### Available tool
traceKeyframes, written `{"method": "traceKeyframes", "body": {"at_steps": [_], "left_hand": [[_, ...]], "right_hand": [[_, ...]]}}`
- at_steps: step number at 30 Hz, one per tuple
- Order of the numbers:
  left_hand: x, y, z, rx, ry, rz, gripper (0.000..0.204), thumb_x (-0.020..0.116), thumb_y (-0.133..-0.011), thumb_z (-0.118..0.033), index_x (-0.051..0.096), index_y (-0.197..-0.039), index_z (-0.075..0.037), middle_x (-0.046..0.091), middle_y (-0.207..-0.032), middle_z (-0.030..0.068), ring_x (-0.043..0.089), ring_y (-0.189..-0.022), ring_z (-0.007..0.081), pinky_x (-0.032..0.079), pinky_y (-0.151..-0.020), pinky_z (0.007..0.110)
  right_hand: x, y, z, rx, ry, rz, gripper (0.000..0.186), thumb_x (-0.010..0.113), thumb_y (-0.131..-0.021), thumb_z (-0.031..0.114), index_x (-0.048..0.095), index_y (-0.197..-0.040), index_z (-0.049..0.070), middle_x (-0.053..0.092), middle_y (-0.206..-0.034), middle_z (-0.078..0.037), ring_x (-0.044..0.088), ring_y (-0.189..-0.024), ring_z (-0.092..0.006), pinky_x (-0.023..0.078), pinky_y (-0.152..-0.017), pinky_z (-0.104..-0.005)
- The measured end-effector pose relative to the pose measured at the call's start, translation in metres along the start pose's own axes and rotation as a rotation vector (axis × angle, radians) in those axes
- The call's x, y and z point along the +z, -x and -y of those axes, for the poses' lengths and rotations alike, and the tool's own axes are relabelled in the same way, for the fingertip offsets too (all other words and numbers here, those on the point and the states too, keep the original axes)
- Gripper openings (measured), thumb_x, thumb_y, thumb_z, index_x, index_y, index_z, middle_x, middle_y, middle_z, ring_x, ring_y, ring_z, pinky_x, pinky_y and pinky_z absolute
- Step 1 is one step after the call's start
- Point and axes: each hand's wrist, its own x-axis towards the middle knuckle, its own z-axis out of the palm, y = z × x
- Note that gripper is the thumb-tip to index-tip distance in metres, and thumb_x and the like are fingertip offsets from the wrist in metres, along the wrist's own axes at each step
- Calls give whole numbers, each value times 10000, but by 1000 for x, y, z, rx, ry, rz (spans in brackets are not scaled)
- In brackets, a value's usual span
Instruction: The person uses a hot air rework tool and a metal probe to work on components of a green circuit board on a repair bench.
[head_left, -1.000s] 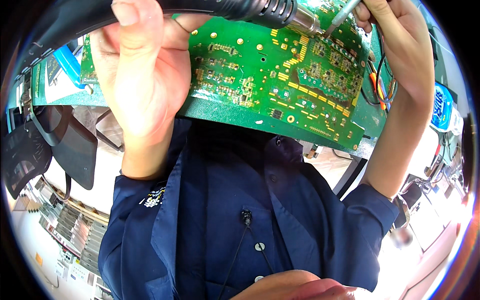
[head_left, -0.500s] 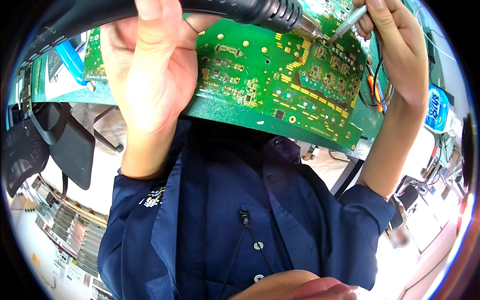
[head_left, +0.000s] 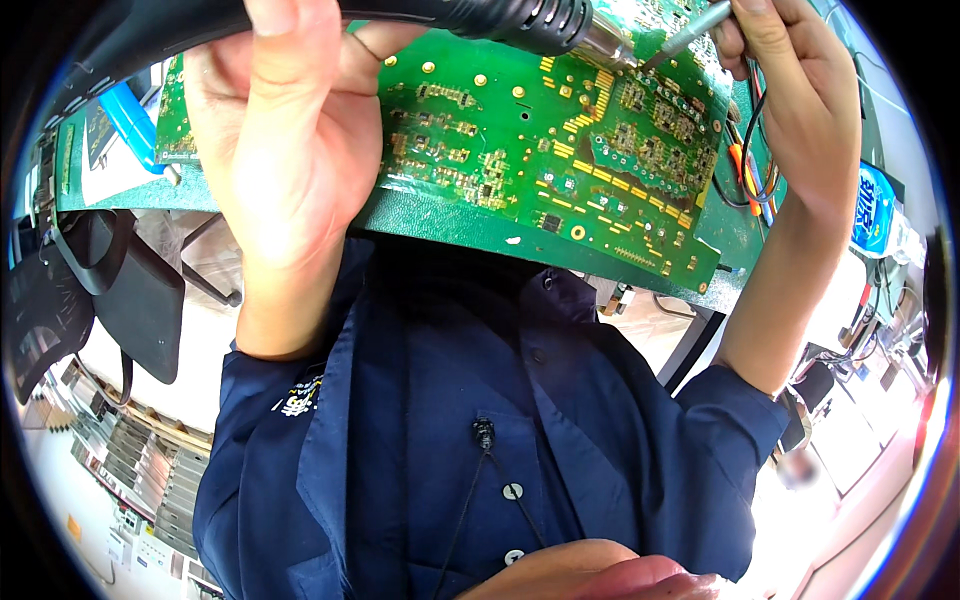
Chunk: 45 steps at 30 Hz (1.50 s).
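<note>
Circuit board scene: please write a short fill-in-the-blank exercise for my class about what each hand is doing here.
1. The circuit board is ____ in colour.
2. The left hand grips a ____ hot-air tool by its handle.
3. The right hand holds slim metal ____ near the tool's nozzle.
4. The person wears a dark ____ shirt.

Missing words: green; black; tweezers; blue

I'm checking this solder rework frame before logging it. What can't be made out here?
- Black hot-air tool: rear body cut off by the head view's top edge.
- Left hand: its fingers cover the board's left part.
- Green circuit board: the parts are too small to identify.
- Right hand: fingertips cut off at the top edge.
</note>
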Motion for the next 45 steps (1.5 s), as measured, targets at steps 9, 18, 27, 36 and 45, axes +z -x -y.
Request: {"method": "traceKeyframes", "body": {"at_steps": [9,18,27,36,45], "left_hand": [[-5,-2,-2,-25,5,26,625,453,-1095,-390,253,-1527,14,555,-1358,225,600,-1290,365,654,-899,314],[-8,-1,1,-35,47,59,634,449,-1092,-403,245,-1531,6,554,-1362,220,597,-1293,360,651,-909,325],[-1,-1,-5,-67,46,-2,636,440,-1095,-401,238,-1528,18,550,-1361,231,593,-1297,360,652,-910,325],[3,-2,-6,-93,8,-27,651,456,-1089,-413,235,-1533,7,547,-1358,222,584,-1303,367,650,-919,318],[30,-5,-12,-149,-134,-183,676,480,-1076,-456,250,-1537,-19,550,-1357,198,584,-1294,357,622,-956,315]], "right_hand": [[-1,-17,1,15,37,137,309,532,-1095,237,647,-973,-22,575,-686,17,514,-608,-48,418,-563,-202],[-2,-22,-7,36,-25,204,326,538,-1096,267,637,-959,-12,561,-676,23,502,-588,-49,415,-547,-210],[-1,-31,-3,55,-43,308,334,534,-1099,280,627,-925,10,525,-678,41,463,-601,-43,392,-559,-208],[0,-21,-14,-215,-161,296,281,483,-1112,222,592,-964,10,541,-816,7,454,-658,-59,391,-583,-227],[-30,25,-31,-305,-92,46,292,493,-1106,158,635,-1203,-78,671,-973,-131,586,-837,-154,481,-756,-274]]}}
